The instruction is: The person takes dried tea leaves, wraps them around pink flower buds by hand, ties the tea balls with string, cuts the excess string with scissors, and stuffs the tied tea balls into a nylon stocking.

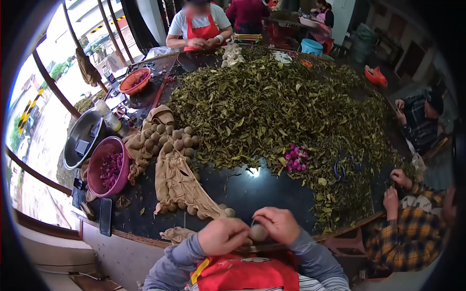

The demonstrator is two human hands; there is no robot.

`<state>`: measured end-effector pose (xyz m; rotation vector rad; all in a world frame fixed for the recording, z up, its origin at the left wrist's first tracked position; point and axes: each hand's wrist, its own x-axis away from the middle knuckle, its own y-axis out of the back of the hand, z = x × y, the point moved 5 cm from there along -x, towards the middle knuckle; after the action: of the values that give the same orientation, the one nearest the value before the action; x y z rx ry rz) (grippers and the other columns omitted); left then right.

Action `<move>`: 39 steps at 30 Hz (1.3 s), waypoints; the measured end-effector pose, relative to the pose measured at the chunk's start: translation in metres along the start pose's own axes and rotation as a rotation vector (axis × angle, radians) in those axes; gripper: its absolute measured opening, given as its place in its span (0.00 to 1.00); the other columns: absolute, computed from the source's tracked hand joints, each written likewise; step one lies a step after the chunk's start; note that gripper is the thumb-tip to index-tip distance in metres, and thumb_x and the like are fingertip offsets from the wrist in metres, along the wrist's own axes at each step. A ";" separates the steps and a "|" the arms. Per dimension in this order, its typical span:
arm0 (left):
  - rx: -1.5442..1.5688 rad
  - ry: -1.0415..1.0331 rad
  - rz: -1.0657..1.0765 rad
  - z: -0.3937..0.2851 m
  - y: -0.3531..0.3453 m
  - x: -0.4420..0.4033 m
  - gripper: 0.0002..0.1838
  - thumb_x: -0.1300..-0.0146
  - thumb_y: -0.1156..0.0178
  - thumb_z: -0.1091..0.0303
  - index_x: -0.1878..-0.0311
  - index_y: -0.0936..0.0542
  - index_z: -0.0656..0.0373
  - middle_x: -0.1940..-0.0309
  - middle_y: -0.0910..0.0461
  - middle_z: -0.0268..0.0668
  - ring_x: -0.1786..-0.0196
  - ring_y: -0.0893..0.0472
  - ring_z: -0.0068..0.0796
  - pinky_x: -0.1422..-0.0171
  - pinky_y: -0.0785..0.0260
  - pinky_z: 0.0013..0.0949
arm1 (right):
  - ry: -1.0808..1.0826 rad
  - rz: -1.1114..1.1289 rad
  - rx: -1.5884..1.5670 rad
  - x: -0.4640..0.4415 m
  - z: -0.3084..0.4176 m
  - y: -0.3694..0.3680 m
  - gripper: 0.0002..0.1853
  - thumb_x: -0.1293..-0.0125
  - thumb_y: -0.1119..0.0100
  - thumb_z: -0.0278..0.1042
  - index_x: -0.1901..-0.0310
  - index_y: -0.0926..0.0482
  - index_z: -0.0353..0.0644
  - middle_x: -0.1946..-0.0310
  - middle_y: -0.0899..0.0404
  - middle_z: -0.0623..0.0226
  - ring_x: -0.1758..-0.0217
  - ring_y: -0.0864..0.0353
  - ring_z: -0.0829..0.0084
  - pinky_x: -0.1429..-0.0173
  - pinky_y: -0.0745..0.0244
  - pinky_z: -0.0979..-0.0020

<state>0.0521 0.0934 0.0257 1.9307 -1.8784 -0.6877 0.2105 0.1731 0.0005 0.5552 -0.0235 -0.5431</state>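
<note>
At the table's near edge, my left hand (224, 235) and my right hand (278, 224) meet around a small round grey-brown ball (258, 233). Fingers of both hands are pinched close together at the ball's top, with something thin between them. A tan cloth (177, 182) with balls tied along it lies just left and ahead of my hands. More round balls (170, 139) are heaped at its far end. A broad pile of green-brown leaves (272, 106) covers much of the table, with a bunch of pink-purple buds (296, 158) on it.
A pink basin (127, 167) of purple buds, a metal basin (73, 136), a phone (105, 217) and an orange basket (126, 83) stand left. Blue-handled scissors (340, 167) lie on the leaves. Co-workers sit at the far side (200, 29) and at the right (412, 233).
</note>
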 end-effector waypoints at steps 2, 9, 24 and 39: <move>0.102 0.032 -0.092 0.000 0.005 -0.004 0.06 0.38 0.43 0.73 0.70 0.20 0.64 0.79 0.25 0.37 0.78 0.30 0.32 0.72 0.35 0.31 | 0.034 -0.017 -0.054 0.000 -0.010 -0.011 0.06 0.38 0.39 0.27 0.60 0.17 0.41 0.69 0.18 0.64 0.73 0.23 0.68 0.67 0.28 0.71; 0.123 0.007 0.233 0.003 -0.003 0.007 0.07 0.39 0.43 0.70 0.67 0.20 0.62 0.74 0.19 0.41 0.76 0.25 0.39 0.70 0.32 0.34 | 0.112 -0.059 -0.076 -0.009 0.018 0.009 0.06 0.39 0.39 0.27 0.60 0.18 0.41 0.69 0.17 0.66 0.74 0.21 0.67 0.69 0.28 0.72; -0.004 0.100 0.089 0.009 0.008 0.014 0.06 0.40 0.44 0.71 0.67 0.20 0.61 0.77 0.21 0.42 0.75 0.24 0.39 0.69 0.32 0.34 | 0.194 -0.002 0.211 -0.010 0.014 -0.013 0.06 0.38 0.39 0.28 0.60 0.20 0.42 0.70 0.17 0.67 0.74 0.20 0.65 0.70 0.27 0.69; -0.081 -0.009 0.106 0.020 -0.026 0.001 0.11 0.37 0.47 0.65 0.71 0.19 0.58 0.77 0.19 0.36 0.79 0.24 0.37 0.71 0.30 0.33 | 0.009 0.044 -0.045 -0.037 0.004 0.007 0.17 0.31 0.43 0.31 0.42 0.21 0.44 0.64 0.18 0.64 0.72 0.23 0.72 0.68 0.30 0.73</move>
<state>0.0616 0.0953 -0.0056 1.7675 -1.9123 -0.7292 0.1810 0.1943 0.0118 0.5122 -0.0147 -0.4966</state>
